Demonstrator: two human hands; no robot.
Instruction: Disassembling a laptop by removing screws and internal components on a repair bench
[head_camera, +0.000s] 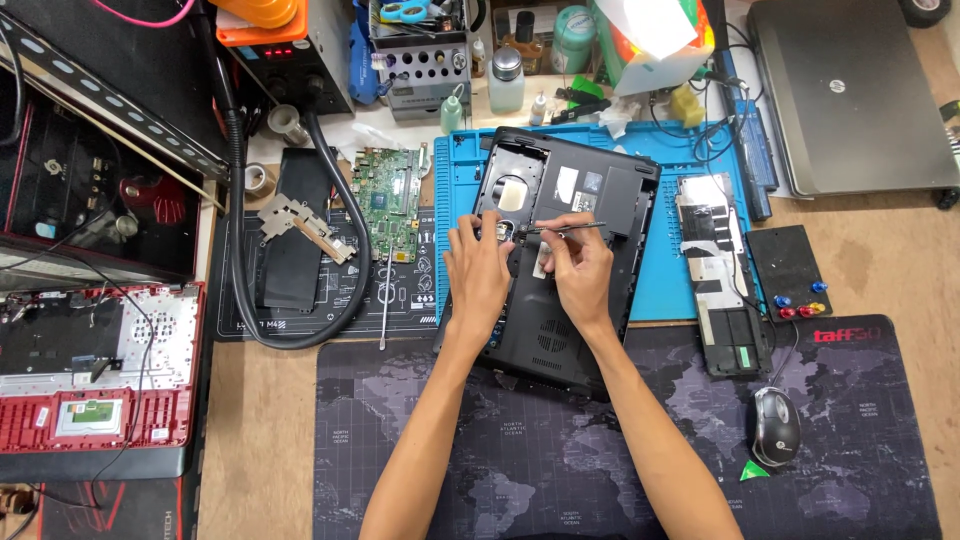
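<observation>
A black laptop base (570, 260) lies upside down and opened, partly on a blue repair mat (680, 270) and partly on a dark desk mat printed with a world map (560, 460). The left hand (478, 270) rests flat on the base's left side, fingers spread and pressing down, gripping nothing. The right hand (580, 268) pinches a thin screwdriver (560, 227) between thumb and fingertips; the tool lies almost level, its tip pointing left toward a spot just beside the left hand's fingers. Left of the base, on a black mat (300, 300), sit a green circuit board (390, 200), a metal heat pipe piece (300, 225) and a second slim screwdriver (384, 300), all well apart from the hands. To the right lie a long laptop part (715, 290) and, further down, a mouse (775, 425). A closed grey laptop (850, 95) sits at the upper right, and a red laptop palmrest (95, 365) lies at the far left.
</observation>
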